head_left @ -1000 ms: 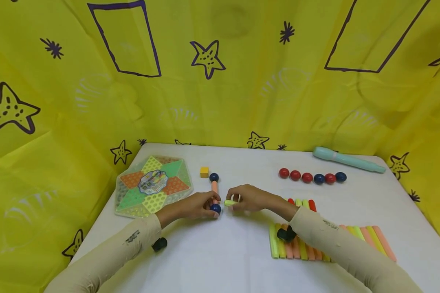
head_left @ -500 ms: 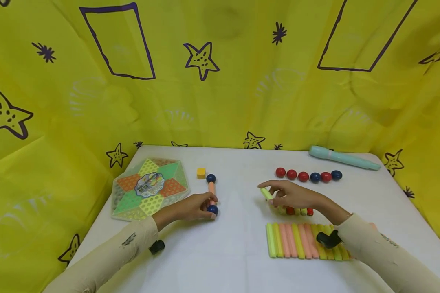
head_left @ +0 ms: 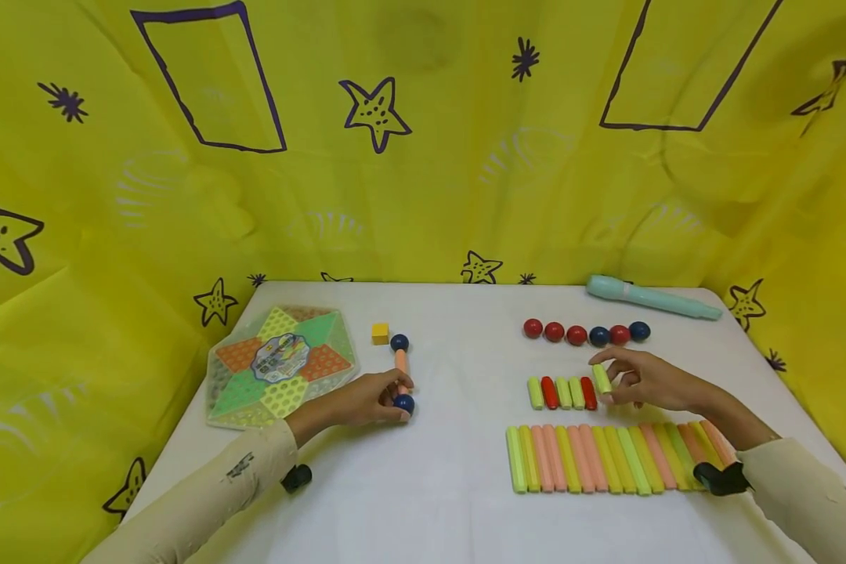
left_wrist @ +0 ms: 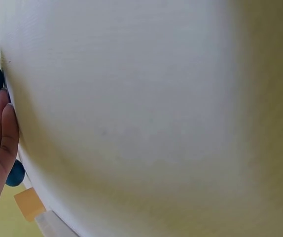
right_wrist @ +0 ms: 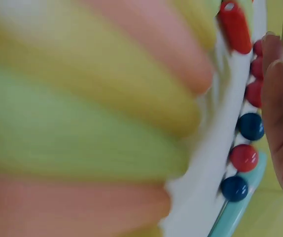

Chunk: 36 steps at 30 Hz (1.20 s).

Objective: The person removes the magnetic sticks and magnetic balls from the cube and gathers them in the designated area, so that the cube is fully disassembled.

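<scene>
My left hand [head_left: 366,399] holds the near blue ball [head_left: 403,404] on the table. A pink stick [head_left: 401,362] runs from this ball to a far blue ball [head_left: 399,342]. In the left wrist view, my left fingers [left_wrist: 9,126] lie against the ball. My right hand [head_left: 652,381] pinches a short light-green stick [head_left: 601,379] at the right end of a row of short sticks, light green and red [head_left: 550,393]. Whether that stick touches the table cannot be seen.
Long pink, yellow and green sticks [head_left: 587,460] lie side by side at the front right. Red and blue balls [head_left: 576,335] form a row behind. A teal pump-like tube [head_left: 652,297], a yellow cube [head_left: 380,334] and a hexagonal game board [head_left: 280,366] stand farther out.
My right hand has carried the short light-green stick from beside the ball-and-stick piece rightward to the end of the short row. My left hand keeps its hold on the near blue ball.
</scene>
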Motion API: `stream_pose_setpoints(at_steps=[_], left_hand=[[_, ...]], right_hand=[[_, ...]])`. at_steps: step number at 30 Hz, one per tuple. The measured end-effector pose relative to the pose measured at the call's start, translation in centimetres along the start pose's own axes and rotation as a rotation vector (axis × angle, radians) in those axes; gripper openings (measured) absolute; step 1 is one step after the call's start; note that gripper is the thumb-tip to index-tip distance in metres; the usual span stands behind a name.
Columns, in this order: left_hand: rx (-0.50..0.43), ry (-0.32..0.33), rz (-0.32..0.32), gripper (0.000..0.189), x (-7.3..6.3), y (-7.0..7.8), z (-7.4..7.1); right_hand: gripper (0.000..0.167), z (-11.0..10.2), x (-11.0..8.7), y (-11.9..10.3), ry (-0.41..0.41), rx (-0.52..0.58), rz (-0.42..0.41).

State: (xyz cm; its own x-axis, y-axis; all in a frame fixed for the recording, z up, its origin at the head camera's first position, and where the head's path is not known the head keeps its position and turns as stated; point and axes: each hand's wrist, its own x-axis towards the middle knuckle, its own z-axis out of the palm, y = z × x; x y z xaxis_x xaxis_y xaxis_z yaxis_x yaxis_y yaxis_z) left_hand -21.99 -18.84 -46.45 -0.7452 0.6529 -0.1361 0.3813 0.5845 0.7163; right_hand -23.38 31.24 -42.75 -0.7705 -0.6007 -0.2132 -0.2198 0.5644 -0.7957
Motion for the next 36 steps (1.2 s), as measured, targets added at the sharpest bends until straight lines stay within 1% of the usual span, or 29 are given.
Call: stream_pose_setpoints(at_steps=[2,7,12,16,20,22,25,28,30,33,36], left_hand=[[-0.002,0.002,0.003,0.042,0.0,0.1,0.0],[-0.010,0.000,-0.005,0.042,-0.1,0.1,0.0],[-0.009,0.003,-0.006,0.042,-0.2,0.1,-0.1],[-0.012,0.005,-0.007,0.043,-0.3,0.2,0.0],[-0.014,0.006,-0.003,0.044,-0.2,0.3,0.0],[-0.012,0.006,0.002,0.045,-0.2,0.3,0.0],[-0.014,0.005,0.005,0.045,-0.2,0.4,0.0],[-0.009,0.004,0.006,0.045,-0.2,0.3,-0.1],[-0.007,0.003,0.005,0.044,-0.2,0.2,-0.1],[-0.006,0.001,-0.003,0.044,-0.2,0.1,-0.1],[-0.004,-0.004,-0.010,0.042,-0.1,0.0,-0.1]], right_hand=[[0.057,-0.1,-0.3,0.5,-0.001,-0.021,0.012],[0.055,0.0,-0.4,1.5,-0.041,-0.035,0.041],[0.053,0.3,0.2,1.8,-0.038,-0.136,0.039],[0.056,0.3,0.6,1.4,-0.059,-0.176,0.051],[0.066,-0.3,0.5,0.8,-0.099,-0.160,0.071],[0.069,-1.0,0.5,0.4,-0.098,-0.147,0.079],[0.063,-1.9,0.9,-0.6,-0.069,-0.133,0.081],[0.050,-2.3,2.4,-2.1,-0.051,-0.137,0.038],[0.044,-2.0,4.0,-3.2,-0.054,-0.144,-0.001],[0.039,-1.0,7.2,-5.0,-0.075,-0.140,-0.063],[0.039,0.4,10.8,-6.9,-0.105,-0.126,-0.090]])
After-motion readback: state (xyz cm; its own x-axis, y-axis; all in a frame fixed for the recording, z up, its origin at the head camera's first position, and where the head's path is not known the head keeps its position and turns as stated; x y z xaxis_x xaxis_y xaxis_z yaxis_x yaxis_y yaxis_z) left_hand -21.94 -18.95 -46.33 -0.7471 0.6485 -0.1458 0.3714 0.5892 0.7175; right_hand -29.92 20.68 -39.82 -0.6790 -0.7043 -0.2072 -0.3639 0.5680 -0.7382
